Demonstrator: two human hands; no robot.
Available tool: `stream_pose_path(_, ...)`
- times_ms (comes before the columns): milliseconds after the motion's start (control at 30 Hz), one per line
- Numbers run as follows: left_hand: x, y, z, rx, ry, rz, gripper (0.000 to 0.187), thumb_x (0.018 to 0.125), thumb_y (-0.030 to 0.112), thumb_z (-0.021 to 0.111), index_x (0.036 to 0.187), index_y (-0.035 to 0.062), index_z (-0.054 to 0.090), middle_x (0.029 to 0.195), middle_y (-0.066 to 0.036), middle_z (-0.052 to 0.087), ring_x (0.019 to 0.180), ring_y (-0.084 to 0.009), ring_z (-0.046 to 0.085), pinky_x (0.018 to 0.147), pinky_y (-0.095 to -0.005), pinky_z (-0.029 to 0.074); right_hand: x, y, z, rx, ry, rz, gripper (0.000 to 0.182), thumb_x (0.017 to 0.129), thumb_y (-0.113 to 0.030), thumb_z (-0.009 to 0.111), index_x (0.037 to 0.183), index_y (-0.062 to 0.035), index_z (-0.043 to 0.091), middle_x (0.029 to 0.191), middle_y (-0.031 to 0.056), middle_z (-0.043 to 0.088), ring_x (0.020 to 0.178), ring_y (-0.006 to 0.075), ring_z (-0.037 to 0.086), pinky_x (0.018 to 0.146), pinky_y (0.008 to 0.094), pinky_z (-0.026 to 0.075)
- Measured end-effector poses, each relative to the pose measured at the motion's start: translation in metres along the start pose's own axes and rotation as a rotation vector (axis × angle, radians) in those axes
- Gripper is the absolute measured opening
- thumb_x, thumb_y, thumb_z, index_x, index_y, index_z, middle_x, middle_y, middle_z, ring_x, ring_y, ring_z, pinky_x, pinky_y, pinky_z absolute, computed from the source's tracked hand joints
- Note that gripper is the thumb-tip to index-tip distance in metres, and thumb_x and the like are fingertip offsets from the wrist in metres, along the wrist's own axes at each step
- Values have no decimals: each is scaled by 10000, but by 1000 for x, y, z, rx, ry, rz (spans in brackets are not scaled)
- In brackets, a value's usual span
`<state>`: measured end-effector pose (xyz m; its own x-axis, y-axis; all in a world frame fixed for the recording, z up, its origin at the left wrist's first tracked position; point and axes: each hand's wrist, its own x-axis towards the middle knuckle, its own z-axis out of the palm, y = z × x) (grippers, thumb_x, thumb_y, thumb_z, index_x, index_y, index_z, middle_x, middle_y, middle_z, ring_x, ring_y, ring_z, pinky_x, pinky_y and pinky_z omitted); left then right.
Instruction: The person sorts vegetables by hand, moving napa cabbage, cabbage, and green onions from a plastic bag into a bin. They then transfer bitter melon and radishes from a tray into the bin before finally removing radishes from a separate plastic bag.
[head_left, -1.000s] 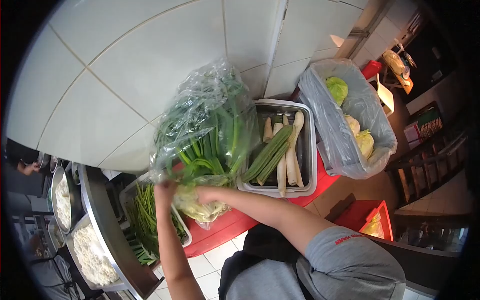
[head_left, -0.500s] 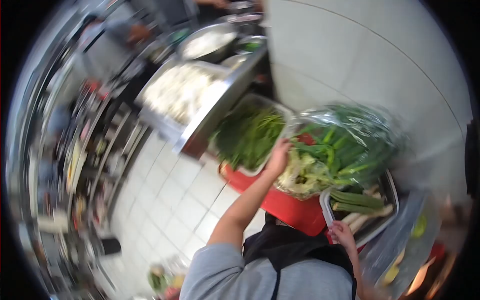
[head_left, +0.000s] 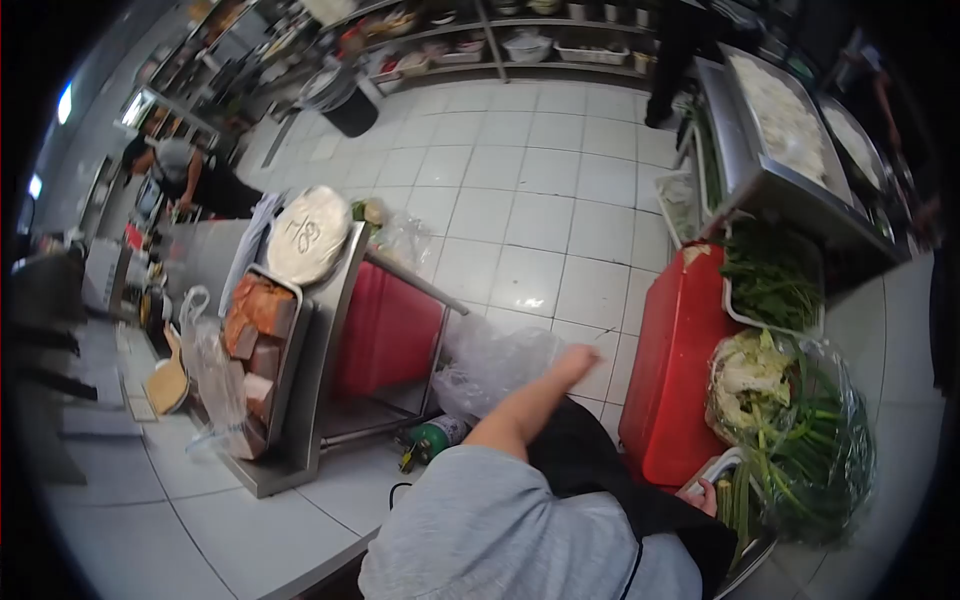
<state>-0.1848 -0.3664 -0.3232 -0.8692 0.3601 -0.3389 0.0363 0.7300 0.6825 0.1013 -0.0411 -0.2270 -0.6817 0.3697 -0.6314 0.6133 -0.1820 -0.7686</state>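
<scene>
Commercial kitchen, steel counter [head_left: 322,335], meat slabs [head_left: 258,308], stocked shelves [head_left: 598,68]

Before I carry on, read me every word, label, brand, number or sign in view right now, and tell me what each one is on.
"7/89", roughly: dark handwritten marks on the round white bundle; they are tilted, so the order and digits are uncertain.
Green cylinder on the floor: any print is too small to read.
Containers on the back shelves: too small and blurred to read.
I can make out no other text.
</scene>
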Motion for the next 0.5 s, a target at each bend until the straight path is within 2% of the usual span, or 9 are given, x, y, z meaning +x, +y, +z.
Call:
stream_pose_path(33, -27, -46, -26, 40, 71, -128, 298, 830, 284, 506, 806, 22, 646, 844, -215, 617, 815, -386, 585, 733, -461, 456, 0, -11, 11, -53, 30, -60, 442, 817, 39, 473, 1236, -97, 444, 942, 87, 571, 684, 91, 554, 586, 210, 436)
stream_pose_path(67, -51, -107, -36, 83, 186, -248, 322, 833, 306, 477, 846, 39, 656, 899, -204, 623, 890, -369, 584, 781, -456, 456, 16, 4, 4, -323, -62, -223, 579, 764, 81, 480, 1302, -104, 371, 1149, 135, 502, 740, 101, 558, 610, 233, 452)
stream_pose_path(100, -88, -113, -77, 96, 182, -512, 318, 828, 304, 478, 871, 51, 665, 941, -185, 630, 885, -365, 595, 788, -459, 463, 20, -2, 5, -461, -114, -194, 577, 763, 74, 490, 1300, -101, 371, 1159, 141, 500, 752, 110, 563, 624, 241, 457)
stream_pose_path(200, -167, -148, -138, 182, 323, -918, 355, 866, 309, 413, 933, 61, 658, 982, -193, 625, 942, -369, 596, 816, -469, 464, 21, -59, 44, -753, -244, -93, 533, 766, 21, 539, 1272, -84, 407, 1165, 164, 509, 791, 161, 590, 668, 272, 476)
stream_pose_path(267, -201, -171, -151, 232, 255, -1013, 376, 918, 295, 329, 1018, 67, 612, 1016, -204, 612, 974, -381, 578, 832, -472, 456, 32, -81, 66, -907, -310, -90, 493, 769, -21, 571, 1242, -70, 443, 1160, 179, 521, 813, 206, 606, 693, 300, 486)
stream_pose_path(367, -227, -207, -141, 131, 285, -1175, 302, 908, 232, 359, 1058, 103, 587, 1041, -206, 596, 997, -375, 566, 862, -463, 440, 74, -95, 94, -1055, -374, -201, 449, 769, -63, 603, 1203, -56, 487, 1142, 194, 538, 820, 256, 616, 715, 328, 491)
stream_pose_path(433, -228, -247, -113, -63, 340, -1204, 264, 875, 206, 435, 1083, 133, 580, 1159, -191, 529, 1081, -355, 516, 902, -429, 424, 100, -107, 110, -1039, -412, -293, 435, 768, -73, 615, 1188, -55, 502, 1117, 197, 551, 805, 261, 610, 724, 320, 485)
stream_pose_path(467, -225, -254, -105, -164, 366, -1218, 263, 858, 193, 473, 1096, 149, 576, 1217, -184, 495, 1123, -345, 491, 922, -413, 415, 98, -134, 133, -1039, -408, -229, 398, 786, -57, 601, 1174, -51, 513, 1082, 181, 578, 798, 233, 599, 733, 305, 476)
stream_pose_path(500, -218, -258, -98, -131, 228, -1210, 277, 820, 183, 527, 1089, 182, 589, 1265, -169, 443, 1164, -345, 446, 949, -417, 392, 105, -149, 145, -981, -420, -174, 390, 793, -48, 591, 1175, -50, 512, 1082, 175, 582, 801, 225, 594, 735, 305, 473)
